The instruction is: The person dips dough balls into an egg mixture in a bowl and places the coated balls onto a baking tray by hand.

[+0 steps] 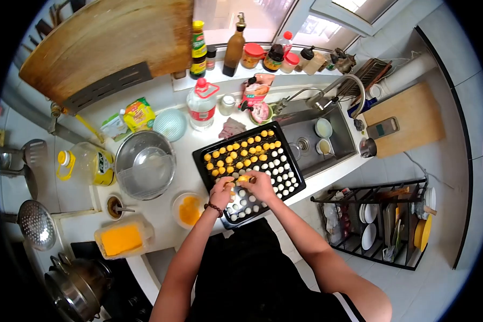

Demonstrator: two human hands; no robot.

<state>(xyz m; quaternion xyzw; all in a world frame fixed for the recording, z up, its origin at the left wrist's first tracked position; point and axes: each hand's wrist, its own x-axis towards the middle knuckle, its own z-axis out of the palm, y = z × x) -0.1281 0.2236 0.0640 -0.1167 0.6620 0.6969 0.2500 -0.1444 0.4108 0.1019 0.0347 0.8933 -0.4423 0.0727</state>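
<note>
**Pinch Softly and Go Slow**

In the middle of the frame, the right hand (258, 187) seems to pinch an orange lump (243, 178) with its fingertips, just over the black tray (288, 152). The left hand (221, 192) is close beside it with bent fingers, but I can't tell if it grips anything. Orange balls (229, 160) sit in rows in the tray's upper part. White balls (283, 159) sit lower down and to the right. A soft squeeze should stop the lump going flat. Lifted wrists should help not bump the white balls.
</note>
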